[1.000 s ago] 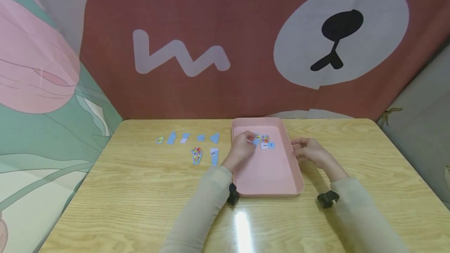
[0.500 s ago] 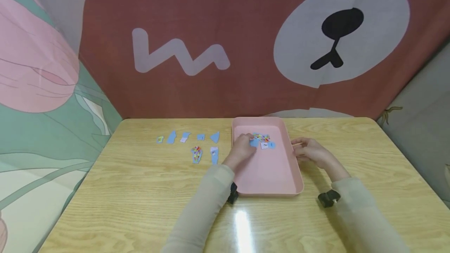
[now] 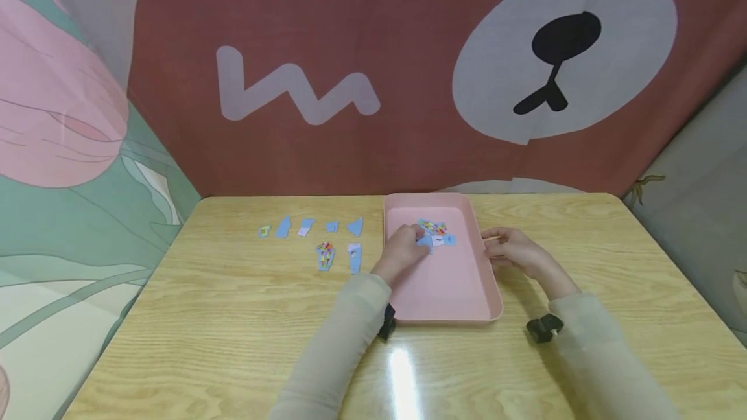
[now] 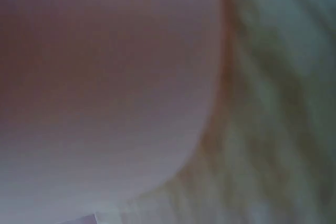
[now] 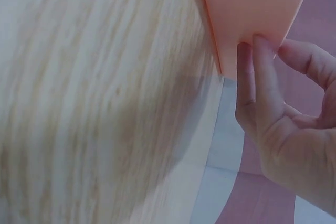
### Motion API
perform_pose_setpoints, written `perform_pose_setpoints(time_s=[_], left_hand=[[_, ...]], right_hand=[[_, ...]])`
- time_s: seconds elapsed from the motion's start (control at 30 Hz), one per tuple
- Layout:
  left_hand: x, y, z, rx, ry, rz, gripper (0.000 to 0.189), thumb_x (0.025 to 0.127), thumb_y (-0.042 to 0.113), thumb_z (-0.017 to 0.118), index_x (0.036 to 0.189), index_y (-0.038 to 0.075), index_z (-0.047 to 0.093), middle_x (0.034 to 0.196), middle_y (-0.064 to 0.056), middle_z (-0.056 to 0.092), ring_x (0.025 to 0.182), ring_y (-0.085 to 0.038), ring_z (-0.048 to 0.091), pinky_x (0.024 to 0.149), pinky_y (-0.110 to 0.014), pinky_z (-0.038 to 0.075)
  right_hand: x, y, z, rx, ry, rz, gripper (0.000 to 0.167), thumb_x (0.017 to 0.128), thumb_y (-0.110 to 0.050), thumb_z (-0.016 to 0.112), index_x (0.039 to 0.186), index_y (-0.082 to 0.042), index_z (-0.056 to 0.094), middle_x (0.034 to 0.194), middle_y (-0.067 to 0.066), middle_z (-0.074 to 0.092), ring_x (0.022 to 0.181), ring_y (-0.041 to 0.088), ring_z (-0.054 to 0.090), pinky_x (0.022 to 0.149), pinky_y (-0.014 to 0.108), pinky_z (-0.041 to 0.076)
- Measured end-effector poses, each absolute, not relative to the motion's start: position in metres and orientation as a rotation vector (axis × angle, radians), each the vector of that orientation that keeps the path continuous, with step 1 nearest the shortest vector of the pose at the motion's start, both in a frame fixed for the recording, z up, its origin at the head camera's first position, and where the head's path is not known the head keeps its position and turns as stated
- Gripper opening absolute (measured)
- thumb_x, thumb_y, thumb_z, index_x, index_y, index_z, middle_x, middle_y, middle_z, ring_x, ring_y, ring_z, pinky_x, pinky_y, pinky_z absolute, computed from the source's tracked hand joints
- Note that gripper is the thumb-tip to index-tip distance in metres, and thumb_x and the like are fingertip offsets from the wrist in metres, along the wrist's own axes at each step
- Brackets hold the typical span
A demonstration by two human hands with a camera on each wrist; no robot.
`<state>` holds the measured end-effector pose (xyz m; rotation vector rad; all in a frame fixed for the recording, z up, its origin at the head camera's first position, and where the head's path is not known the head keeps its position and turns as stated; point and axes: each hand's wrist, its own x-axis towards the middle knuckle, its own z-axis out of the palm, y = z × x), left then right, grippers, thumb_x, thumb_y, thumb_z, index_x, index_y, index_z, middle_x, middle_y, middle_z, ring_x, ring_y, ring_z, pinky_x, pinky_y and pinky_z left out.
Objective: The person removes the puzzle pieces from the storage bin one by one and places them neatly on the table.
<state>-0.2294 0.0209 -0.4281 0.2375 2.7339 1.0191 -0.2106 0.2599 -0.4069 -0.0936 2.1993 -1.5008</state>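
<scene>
Inside the pink tray [image 3: 446,290], my left hand [image 3: 403,251] bends over a blue puzzle piece [image 3: 428,242], its thumb and fingers at the edges of that piece. The fingers partly cover it. Beside it, touching or nearly so, lie a white piece with a dark mark [image 3: 438,240] and a small blue piece [image 3: 449,239]. Just above them is a multicoloured piece [image 3: 433,227]. My right hand [image 3: 516,253] holds the tray's right wall. In the right wrist view, fingertips [image 5: 262,43] press the outer wall and another digit meets the rim. The left wrist view is blurred and shows no fingers.
Left of the tray, several loose pieces lie on the wooden table [image 3: 233,329]. The back row includes a blue triangle [image 3: 355,227]; nearer are a multicoloured piece [image 3: 325,256] and a blue-and-lilac piece [image 3: 355,258]. A printed cloth [image 3: 303,154] hangs behind the table.
The blue piece under my left fingers has shifted slightly right and down, closer to the white piece. My left hand has moved a little with it; the right hand stays at the tray wall.
</scene>
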Motion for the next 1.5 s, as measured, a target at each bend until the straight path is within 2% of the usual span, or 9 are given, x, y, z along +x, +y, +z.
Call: perform_pose_setpoints(time_s=[0.23,0.53,0.77,0.9,1.17,1.5], left_hand=[[-0.229,0.022,-0.43,0.241,2.733,1.045,0.039,0.088,0.015,0.067,0.126,0.003,0.06,0.126,-0.012,0.062,0.119,-0.025,0.056,0.104,-0.035,0.046],[-0.23,0.023,-0.432,0.217,2.739,1.09,0.04,0.084,0.013,0.072,0.122,0.003,0.062,0.116,-0.01,0.062,0.104,-0.02,0.057,0.094,-0.031,0.051],[-0.23,0.023,-0.431,0.253,2.755,1.134,0.039,0.08,0.009,0.075,0.117,0.005,0.065,0.106,-0.008,0.06,0.094,-0.018,0.057,0.085,-0.027,0.051],[-0.231,0.022,-0.432,0.276,2.741,1.177,0.034,0.08,0.005,0.074,0.114,0.005,0.066,0.103,-0.009,0.063,0.094,-0.018,0.058,0.084,-0.026,0.052],[-0.225,0.018,-0.429,0.297,2.644,1.298,0.022,0.086,0.006,0.067,0.108,0.006,0.066,0.102,-0.01,0.07,0.097,-0.02,0.065,0.082,-0.026,0.054],[-0.217,0.0,-0.416,0.247,2.369,1.674,0.023,0.088,0.01,0.066,0.11,0.001,0.065,0.107,-0.016,0.067,0.099,-0.025,0.064,0.08,-0.027,0.057]], right_hand=[[-0.211,0.258,-0.408,-0.064,2.208,-1.526,0.057,0.093,-0.006,0.054,0.138,0.018,0.028,0.112,0.018,0.061,0.086,0.001,0.063,0.082,0.023,0.057],[-0.212,0.254,-0.408,-0.003,2.232,-1.554,0.057,0.092,-0.004,0.055,0.138,0.017,0.029,0.113,0.02,0.06,0.083,0.0,0.062,0.078,0.019,0.056],[-0.212,0.256,-0.41,0.002,2.215,-1.572,0.057,0.092,-0.004,0.054,0.139,0.016,0.029,0.107,0.01,0.062,0.083,-0.001,0.062,0.078,0.017,0.055],[-0.213,0.256,-0.411,0.005,2.213,-1.576,0.056,0.093,-0.004,0.053,0.139,0.016,0.029,0.106,0.008,0.062,0.082,-0.002,0.062,0.077,0.017,0.055],[-0.212,0.254,-0.411,0.002,2.231,-1.547,0.056,0.095,-0.007,0.053,0.14,0.015,0.029,0.113,0.015,0.062,0.084,-0.002,0.062,0.078,0.018,0.056],[-0.212,0.256,-0.412,-0.014,2.21,-1.559,0.057,0.096,-0.007,0.051,0.141,0.016,0.026,0.127,0.029,0.053,0.09,0.0,0.063,0.082,0.02,0.056]])
